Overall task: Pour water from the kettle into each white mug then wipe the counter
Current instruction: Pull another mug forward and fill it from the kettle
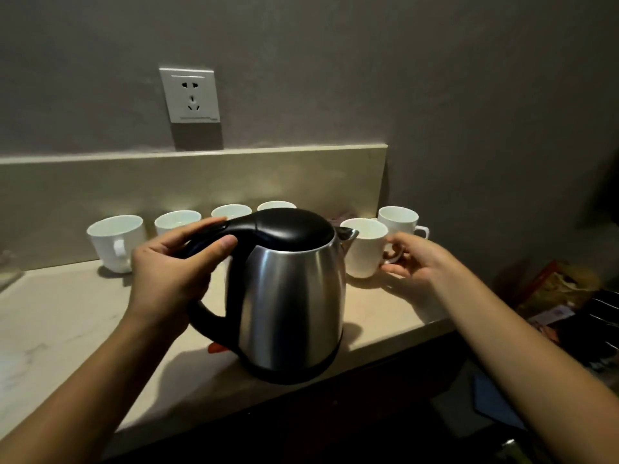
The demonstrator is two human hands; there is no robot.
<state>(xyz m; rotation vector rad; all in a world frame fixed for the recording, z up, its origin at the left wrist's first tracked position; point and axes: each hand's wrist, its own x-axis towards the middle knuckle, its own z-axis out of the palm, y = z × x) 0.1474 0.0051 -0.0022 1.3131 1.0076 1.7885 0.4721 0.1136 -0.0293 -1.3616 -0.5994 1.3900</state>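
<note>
Right, nearest us the left hand [170,279] wraps its fingers round the black handle of the steel kettle [291,306], held above the counter [67,316], spout at the rim of a white mug [365,249]. The right hand [418,262] pinches that mug's handle. Behind, five more mugs [115,242] line the backsplash, wall socket [190,94] above.

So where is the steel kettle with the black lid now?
In the head view the steel kettle with the black lid is at centre, left hand gripping its handle, spout at the white mug whose handle the right hand holds.
</note>
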